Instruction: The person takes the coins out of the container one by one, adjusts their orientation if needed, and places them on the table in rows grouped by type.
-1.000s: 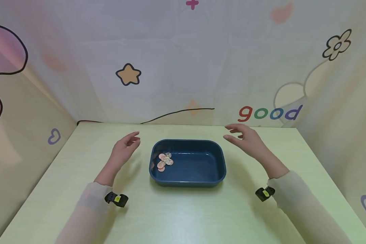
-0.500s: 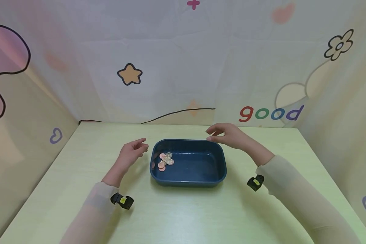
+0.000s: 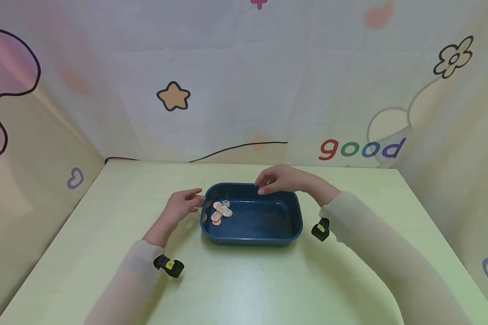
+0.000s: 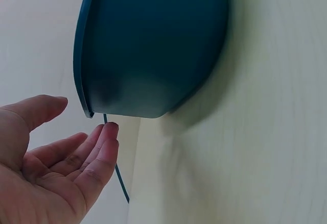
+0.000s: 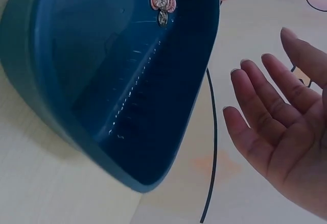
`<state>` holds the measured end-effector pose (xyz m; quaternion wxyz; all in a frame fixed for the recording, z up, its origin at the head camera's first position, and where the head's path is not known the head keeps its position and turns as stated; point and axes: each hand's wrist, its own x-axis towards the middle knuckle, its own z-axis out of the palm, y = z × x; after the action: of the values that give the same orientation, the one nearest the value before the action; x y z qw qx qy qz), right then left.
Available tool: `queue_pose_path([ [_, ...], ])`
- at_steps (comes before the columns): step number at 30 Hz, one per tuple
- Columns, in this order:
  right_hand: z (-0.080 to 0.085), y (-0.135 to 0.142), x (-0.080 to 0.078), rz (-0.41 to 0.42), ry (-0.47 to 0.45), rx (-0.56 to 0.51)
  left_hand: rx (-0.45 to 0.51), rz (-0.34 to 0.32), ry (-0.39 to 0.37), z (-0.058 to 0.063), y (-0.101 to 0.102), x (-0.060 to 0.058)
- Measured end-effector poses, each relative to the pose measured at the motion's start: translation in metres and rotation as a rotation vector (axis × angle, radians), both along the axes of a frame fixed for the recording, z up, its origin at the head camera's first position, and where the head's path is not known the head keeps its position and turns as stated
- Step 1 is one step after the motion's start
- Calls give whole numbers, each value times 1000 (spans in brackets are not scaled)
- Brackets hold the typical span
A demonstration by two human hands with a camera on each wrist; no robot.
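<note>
A dark blue rectangular basin (image 3: pixel 264 225) stands on the table. Several coins (image 3: pixel 221 212), some coppery and some silvery, lie in a small overlapping pile at its left end; they also show in the right wrist view as coins (image 5: pixel 162 0). My left hand (image 3: pixel 181 206) is at the basin's left rim, its fingers loosely extended; in the left wrist view the left hand (image 4: pixel 61 163) holds nothing, and its fingertips are close to the basin wall (image 4: pixel 153 71). My right hand (image 3: pixel 282 179) hovers over the back rim, right of the middle. Its fingers are relaxed around nothing, as the right hand (image 5: pixel 286 122) shows.
The pale table (image 3: pixel 244 284) runs back to a white printed curtain (image 3: pixel 244 90) with a star and the word "good". Similar curtains hang at both sides. Small black devices hang at the left cuff (image 3: pixel 169 266) and right cuff (image 3: pixel 321 229).
My right hand has moved left from beside the basin to above its back rim. The left hand has come right and slightly nearer, up to the left rim. Basin and coins have stayed put.
</note>
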<state>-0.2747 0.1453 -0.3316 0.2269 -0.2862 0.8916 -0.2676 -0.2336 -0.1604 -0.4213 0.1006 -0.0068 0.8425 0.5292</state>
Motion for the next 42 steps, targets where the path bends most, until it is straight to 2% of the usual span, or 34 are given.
queue_pose_path([
  [5,-5,-12,-7,35,-24,7,10,-5,-21,-4,-1,-1],
  [15,-21,-37,-23,97,-90,-4,26,36,-90,-8,-3,-2],
  [20,-33,-47,-29,112,-137,14,30,41,-112,-8,-2,-2],
  [26,-43,-57,-31,112,-159,43,52,57,-92,-9,1,0],
  [31,-50,-63,-33,128,-168,69,159,92,-71,-16,7,3],
  [36,-57,-67,-35,122,-188,73,295,154,-90,-21,14,5],
  [42,-63,-74,-37,122,-189,87,401,158,-71,-26,22,6],
])
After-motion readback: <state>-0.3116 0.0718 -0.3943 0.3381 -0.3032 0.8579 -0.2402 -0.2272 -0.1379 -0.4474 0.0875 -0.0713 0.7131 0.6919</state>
